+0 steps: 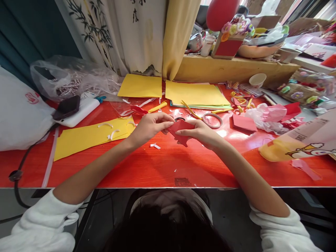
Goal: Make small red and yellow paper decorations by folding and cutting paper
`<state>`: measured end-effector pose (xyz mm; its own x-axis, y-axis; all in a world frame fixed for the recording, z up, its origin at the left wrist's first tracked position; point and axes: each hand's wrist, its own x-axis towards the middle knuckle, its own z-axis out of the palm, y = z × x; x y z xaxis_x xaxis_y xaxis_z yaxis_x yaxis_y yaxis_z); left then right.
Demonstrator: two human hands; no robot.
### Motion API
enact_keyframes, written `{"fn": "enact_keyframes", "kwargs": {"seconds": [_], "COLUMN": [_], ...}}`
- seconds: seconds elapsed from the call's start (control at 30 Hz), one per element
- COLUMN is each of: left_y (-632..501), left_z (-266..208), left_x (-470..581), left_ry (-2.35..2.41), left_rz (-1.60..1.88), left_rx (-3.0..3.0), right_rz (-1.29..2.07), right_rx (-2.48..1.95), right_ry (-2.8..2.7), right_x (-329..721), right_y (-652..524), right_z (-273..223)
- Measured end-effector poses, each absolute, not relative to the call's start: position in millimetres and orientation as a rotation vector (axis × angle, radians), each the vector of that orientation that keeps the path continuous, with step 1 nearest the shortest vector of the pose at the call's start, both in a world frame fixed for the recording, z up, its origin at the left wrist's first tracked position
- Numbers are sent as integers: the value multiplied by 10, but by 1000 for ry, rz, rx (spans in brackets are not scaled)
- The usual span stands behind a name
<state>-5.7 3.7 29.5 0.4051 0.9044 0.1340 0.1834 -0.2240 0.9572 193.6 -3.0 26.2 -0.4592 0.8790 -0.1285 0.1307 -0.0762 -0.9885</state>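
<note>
Between my two hands, above the red table, is a piece of red paper point(181, 129) with a cut or curved lower edge. My right hand point(198, 133) grips it from the right, thumb on top and fingers beneath. At its left edge, my left hand point(154, 126) pinches the paper between thumb and fingertips. Just behind the paper, the dark handle loop of a pair of scissors point(180, 119) partly shows; its blades are hidden. A roll of tape point(212, 120) lies right of my right hand, near a yellow paper strip point(191, 110).
Yellow sheets point(196, 93) lie at the back, and more yellow paper point(89, 137) is at left. A red paper stack point(243, 124) sits at right beside crumpled tissue and a drink cup point(299, 140). A phone point(67, 107) rests on a white box. Paper scraps are scattered about.
</note>
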Motion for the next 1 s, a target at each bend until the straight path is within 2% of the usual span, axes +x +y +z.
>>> {"fn": "enact_keyframes", "kwargs": {"seconds": [0.33, 0.57, 1.0], "left_y": [3, 26, 29], "left_z": [281, 334, 330], "left_x": [-40, -55, -63], "left_ry": [1052, 1000, 1005], "left_rz": [931, 830, 862], "left_rx": [1831, 1717, 1700], "right_rz": [1535, 1521, 1516], "right_rx": [-1067, -1074, -1006], "right_ry": [-1526, -1485, -1518], "right_x": [1895, 1896, 1884], "right_y": [-41, -37, -56], "right_z": [224, 205, 224]}}
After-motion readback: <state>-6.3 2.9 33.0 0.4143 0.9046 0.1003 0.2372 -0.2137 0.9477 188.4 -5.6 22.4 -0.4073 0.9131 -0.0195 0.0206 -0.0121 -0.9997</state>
